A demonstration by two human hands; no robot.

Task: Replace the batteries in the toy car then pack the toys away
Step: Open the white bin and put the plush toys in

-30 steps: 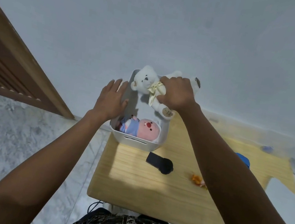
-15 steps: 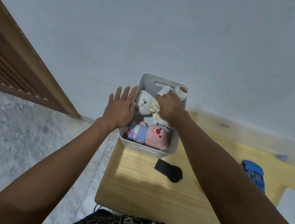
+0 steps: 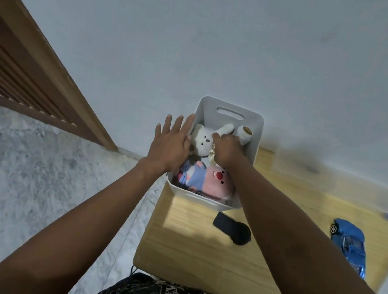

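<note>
The left hand point(image 3: 170, 146) is resting flat, fingers straight and spread, against the left rim of the white plastic basket point(image 3: 231, 117), just beside the head of the white plush bear point(image 3: 202, 142). The right hand point(image 3: 226, 152) is gripping the bear's body with curled fingers inside the basket, above the soft pink plush toy point(image 3: 210, 181) (blue-clothed). On the wooden table point(image 3: 196, 247), the black controller point(image 3: 232, 227) is lying near the basket, and the glossy blue toy car point(image 3: 351, 243) is lying well apart at the right; no writing is legible.

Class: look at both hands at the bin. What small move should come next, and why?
Probably release the bear: the right hand grips it inside the bin, beside the pink plush, while the left hand steadies the rim. The blue car still lies unpacked.
</note>
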